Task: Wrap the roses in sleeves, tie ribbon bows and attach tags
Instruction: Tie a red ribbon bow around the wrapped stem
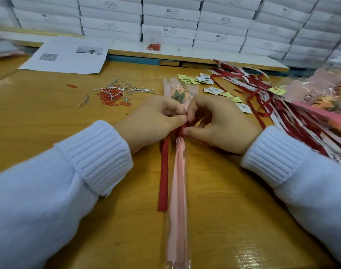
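I read this as the bow-tying step. The sleeved rose [177,191] lies lengthways down the middle of the worktop [78,144], bloom pointing away from me and the clear sleeve's stem end running toward the near edge. Lying flat like that, it needs no steadying, so both hands are free to work at the neck.

The left hand [156,122] pinches the red ribbon [163,181] between thumb and fingertips where it gathers the sleeve just below the bloom. The right hand [216,124] pinches the same crossing from the other side, thumb against the knot. I judge the double pinch is there to keep the wrap tight while loops are formed. Whether a loop exists yet I cannot tell, because the fingers hide it. One long tail lies flat just beside the sleeve on its left, and another run passes under the right hand.

For room, I would pull leftward or toward me. Open wood shows between the left hand and the red paper clips [109,99] and silver twist ties [125,87], which sit well apart from it. The right side is tighter: the paper tags [214,90] and the loose ribbon pile [262,88] lie near the right hand, with wrapped roses [325,101] heaped at the right edge. I think a wide sweep there could drag them. Printed sheets [68,55] and stacked white boxes [169,20] close off the far side.
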